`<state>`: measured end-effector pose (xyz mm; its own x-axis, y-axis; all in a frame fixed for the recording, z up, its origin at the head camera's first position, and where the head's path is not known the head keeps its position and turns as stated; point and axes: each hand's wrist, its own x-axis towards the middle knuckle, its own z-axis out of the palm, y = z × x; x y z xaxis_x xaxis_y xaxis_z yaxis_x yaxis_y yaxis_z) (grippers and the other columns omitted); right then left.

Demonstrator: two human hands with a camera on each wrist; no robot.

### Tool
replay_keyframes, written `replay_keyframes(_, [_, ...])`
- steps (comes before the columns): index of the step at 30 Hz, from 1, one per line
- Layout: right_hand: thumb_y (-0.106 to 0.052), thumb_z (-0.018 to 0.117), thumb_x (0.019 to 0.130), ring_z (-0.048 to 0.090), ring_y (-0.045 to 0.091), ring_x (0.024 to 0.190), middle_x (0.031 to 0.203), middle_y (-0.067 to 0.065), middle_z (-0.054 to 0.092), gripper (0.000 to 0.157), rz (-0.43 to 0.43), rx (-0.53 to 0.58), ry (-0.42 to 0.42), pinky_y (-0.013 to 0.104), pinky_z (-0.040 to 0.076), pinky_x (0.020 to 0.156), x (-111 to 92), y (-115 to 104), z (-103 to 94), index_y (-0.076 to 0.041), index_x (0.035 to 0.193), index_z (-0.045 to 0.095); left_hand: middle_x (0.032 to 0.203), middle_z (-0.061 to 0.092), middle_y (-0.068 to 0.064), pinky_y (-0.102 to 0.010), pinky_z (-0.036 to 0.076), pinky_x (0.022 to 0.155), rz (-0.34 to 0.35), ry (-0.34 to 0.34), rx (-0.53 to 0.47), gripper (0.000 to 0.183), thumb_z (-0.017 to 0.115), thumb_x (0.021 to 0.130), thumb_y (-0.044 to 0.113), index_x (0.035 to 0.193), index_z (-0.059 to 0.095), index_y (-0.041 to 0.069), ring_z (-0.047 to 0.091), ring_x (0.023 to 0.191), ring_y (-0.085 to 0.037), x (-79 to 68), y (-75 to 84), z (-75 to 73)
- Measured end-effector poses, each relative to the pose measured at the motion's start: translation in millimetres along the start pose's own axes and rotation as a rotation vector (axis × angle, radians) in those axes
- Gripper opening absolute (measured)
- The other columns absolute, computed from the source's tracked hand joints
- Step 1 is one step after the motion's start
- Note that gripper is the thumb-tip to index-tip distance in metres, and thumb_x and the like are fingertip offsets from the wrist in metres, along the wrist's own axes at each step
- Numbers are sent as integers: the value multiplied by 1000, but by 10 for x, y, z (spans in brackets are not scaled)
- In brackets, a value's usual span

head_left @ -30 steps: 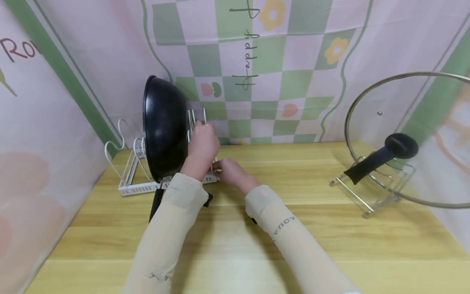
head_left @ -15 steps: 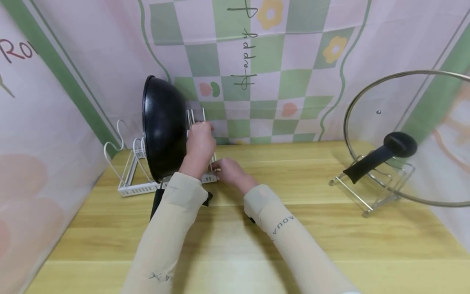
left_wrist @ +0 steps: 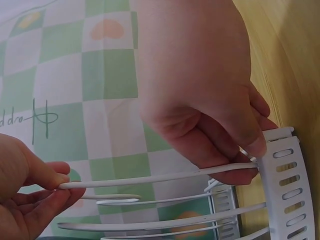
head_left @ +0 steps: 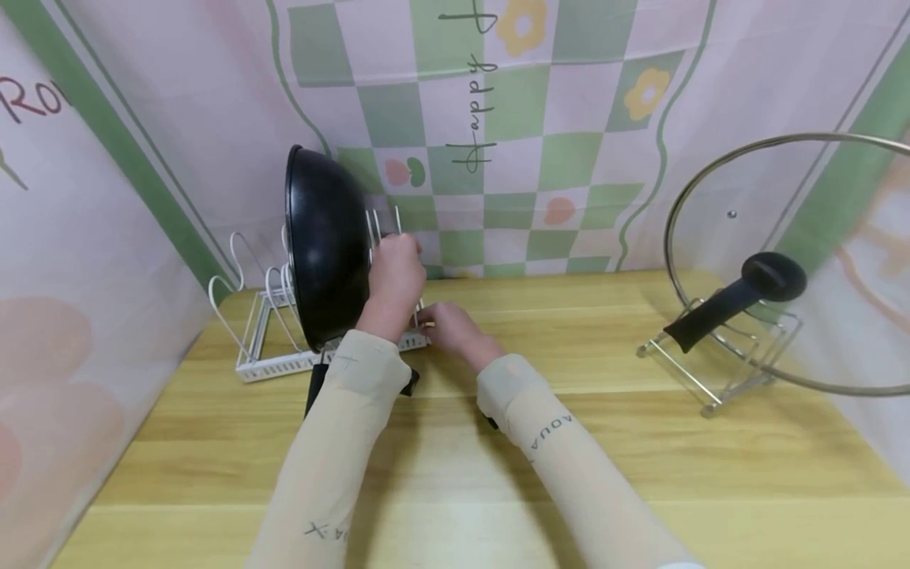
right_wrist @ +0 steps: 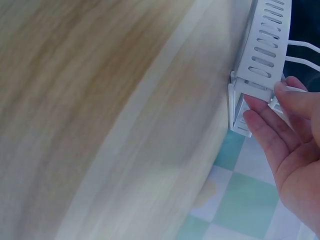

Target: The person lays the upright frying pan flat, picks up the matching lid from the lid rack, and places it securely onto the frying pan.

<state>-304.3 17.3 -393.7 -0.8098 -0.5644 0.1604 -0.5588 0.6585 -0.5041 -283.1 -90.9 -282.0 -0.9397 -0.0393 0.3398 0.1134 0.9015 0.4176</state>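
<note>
A white wire pan rack with slotted rails stands at the left of the wooden table. In it a black wok rests on its edge, its black handle pointing toward the front. My left hand pinches the upper end of a white wire divider between thumb and fingers. At that divider's foot, my right hand pinches the wire beside the end of the slotted rail. In the right wrist view, the fingers reach under the rail's end.
To the right, a glass lid with a black handle leans upright in a small silver wire stand. A checkered cloth backdrop hangs behind the wooden table. Another printed cloth borders the left side.
The rack and wok have shifted slightly to the right in the head view. My left hand has moved a little right with the divider; the right hand keeps its grip near the rail.
</note>
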Motion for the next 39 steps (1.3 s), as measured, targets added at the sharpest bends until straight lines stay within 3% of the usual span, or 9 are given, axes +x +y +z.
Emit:
replay_keyframes(11, [3, 67, 95, 68, 28, 112, 114, 11, 75, 19, 30, 15, 7, 38, 52, 97, -2, 8, -19, -3, 110, 77, 115, 69, -20, -43, 57, 85, -43, -16, -4, 30, 62, 91, -9, 114, 76, 4, 67, 103, -36, 33, 36, 21])
replay_keyframes(23, [4, 65, 95, 69, 28, 107, 111, 12, 75, 20, 35, 4, 2, 38, 53, 93, 4, 23, -48, -3, 110, 77, 109, 72, -21, -45, 57, 81, -23, 32, 10, 27, 60, 91, -8, 107, 78, 4, 69, 97, -38, 52, 50, 45])
replay_keyframes(39, [4, 66, 95, 68, 28, 111, 113, 12, 75, 19, 25, 18, -2, 38, 52, 97, 18, 39, -73, -1, 109, 77, 107, 73, -21, -47, 57, 79, -42, 36, 32, 24, 61, 92, -7, 103, 79, 4, 70, 95, -39, 67, 80, 41])
